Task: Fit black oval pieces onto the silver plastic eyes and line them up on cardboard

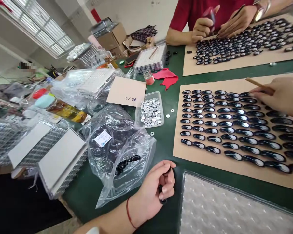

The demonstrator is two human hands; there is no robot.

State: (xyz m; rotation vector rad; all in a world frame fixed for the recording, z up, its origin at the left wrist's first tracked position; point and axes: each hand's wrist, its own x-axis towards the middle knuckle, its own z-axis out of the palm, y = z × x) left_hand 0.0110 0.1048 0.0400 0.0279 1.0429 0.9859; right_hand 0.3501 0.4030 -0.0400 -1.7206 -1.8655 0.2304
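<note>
My left hand point(153, 190), with a red string on its wrist, is curled palm up over the green table. Small glossy black pieces point(162, 199) show between its fingers. At the right edge my right hand point(284, 94) grips a thin wooden stick point(257, 84); the stick's far tip is hidden. That hand hovers over or touches rows of elongated black pieces point(231, 155), each with a pale round spot at one end. They lie on a cardboard sheet point(197, 156). Beside my left hand is a clear plastic bag point(127, 182) with black pieces inside.
A clear box point(136, 122) holds silvery discs. Near it are a small glass jar point(148, 78), red cloth point(167, 77) and a card point(124, 91). A plastic tray point(229, 208) lies in front. Opposite, a person's hands point(238, 21) work over another board of black pieces.
</note>
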